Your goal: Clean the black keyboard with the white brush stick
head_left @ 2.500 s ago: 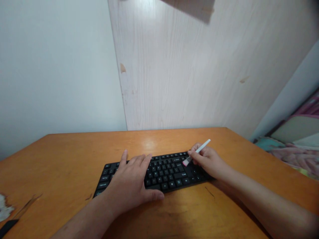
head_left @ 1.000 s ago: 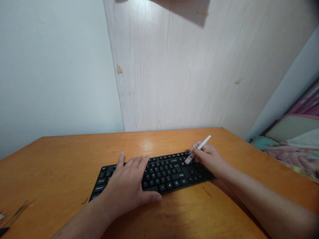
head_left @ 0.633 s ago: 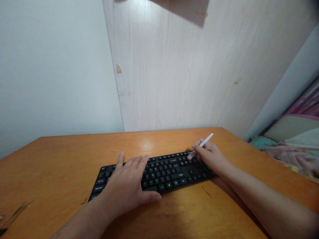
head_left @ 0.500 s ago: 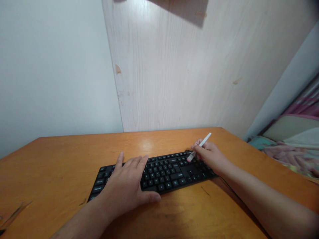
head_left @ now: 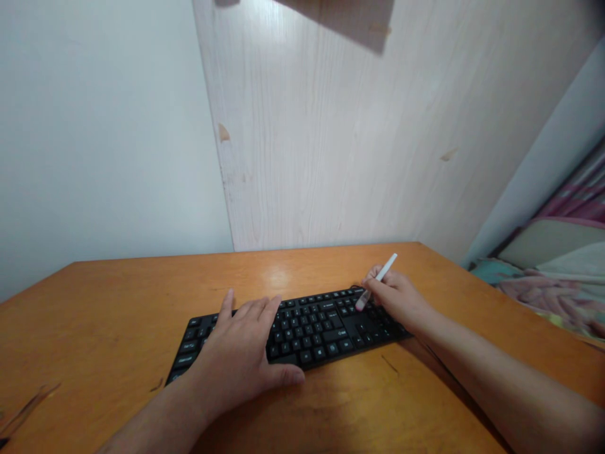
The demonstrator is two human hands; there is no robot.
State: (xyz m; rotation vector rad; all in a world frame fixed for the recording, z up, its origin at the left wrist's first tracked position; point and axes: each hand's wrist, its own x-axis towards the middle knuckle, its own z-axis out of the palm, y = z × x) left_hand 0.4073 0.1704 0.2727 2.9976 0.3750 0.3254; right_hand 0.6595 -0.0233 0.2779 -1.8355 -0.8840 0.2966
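A black keyboard [head_left: 309, 330] lies at a slant on the wooden desk. My left hand [head_left: 241, 348] rests across its left part, fingers spread and thumb along the near edge, covering many keys. Above the keyboard's right part, my right hand [head_left: 397, 297] pinches a slim white brush [head_left: 388, 265]. The brush leans, its handle pointing up to the right and its pinkish tip down at the keys left of my fingers. My right hand and wrist hide part of the keyboard's right end.
The desk [head_left: 155, 284] meets a pale wall panel [head_left: 302, 157] at the back. A dark cable [head_left: 454, 372] runs beneath my right forearm. Bedding [head_left: 543, 296] lies beyond the desk's right edge. Dark marks show on the desk's near left.
The brush has shifted very slightly, its tip a little to the right and lower, its handle end a little to the left. My left hand and the keyboard stay put.
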